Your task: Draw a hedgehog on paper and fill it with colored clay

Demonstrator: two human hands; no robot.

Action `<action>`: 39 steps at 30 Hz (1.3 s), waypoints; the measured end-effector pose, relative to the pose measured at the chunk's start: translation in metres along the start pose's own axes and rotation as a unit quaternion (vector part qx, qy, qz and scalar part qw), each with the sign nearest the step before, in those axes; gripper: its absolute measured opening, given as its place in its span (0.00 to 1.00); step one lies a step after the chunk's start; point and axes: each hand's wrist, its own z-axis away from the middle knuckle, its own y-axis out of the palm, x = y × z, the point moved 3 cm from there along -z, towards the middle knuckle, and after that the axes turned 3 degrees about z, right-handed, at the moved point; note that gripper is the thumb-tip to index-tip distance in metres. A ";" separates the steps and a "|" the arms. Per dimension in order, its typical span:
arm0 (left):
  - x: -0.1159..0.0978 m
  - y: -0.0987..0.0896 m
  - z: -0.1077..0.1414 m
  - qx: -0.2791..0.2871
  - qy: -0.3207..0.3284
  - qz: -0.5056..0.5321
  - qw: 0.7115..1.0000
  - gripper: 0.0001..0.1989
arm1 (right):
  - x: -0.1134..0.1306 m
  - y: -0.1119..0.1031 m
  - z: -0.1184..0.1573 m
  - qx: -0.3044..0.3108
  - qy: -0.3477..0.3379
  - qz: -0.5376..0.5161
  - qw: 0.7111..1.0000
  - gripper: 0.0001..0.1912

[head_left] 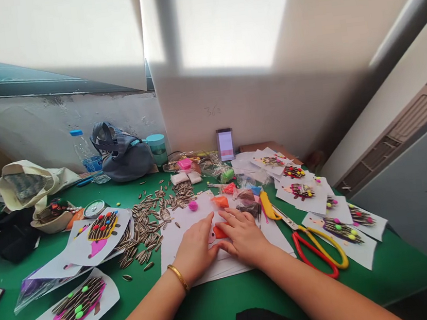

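Note:
White paper sheets [196,276] lie in front of me on the green table. On them is an orange clay shape [220,232] with a light pink part beside it, partly covered by my fingers. My left hand [197,247], with a gold bracelet at the wrist, rests at its left side, fingers stretched forward. From the right, my right hand [244,236] lies over its edge with spread fingers. The two thumbs meet below the shape. A magenta clay ball [193,205] sits beyond my left fingertips, and an orange lump [219,201] is just past my hands.
Sunflower seeds [144,231] are scattered left of the sheets. Red and yellow scissors [313,244] and a yellow cutter [268,206] lie right. Finished hedgehog pictures [101,233] flank both sides. A phone [226,144], bottle [88,152] and bag [123,155] stand at the back.

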 end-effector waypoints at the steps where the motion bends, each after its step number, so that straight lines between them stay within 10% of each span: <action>1: 0.000 0.000 0.000 0.001 -0.001 -0.002 1.000 0.36 | 0.000 0.001 0.000 0.002 -0.003 0.002 1.000 0.27; 39: -0.005 0.001 0.000 0.018 0.023 -0.011 1.000 0.36 | -0.020 -0.006 0.010 -0.016 0.046 0.043 0.998 0.20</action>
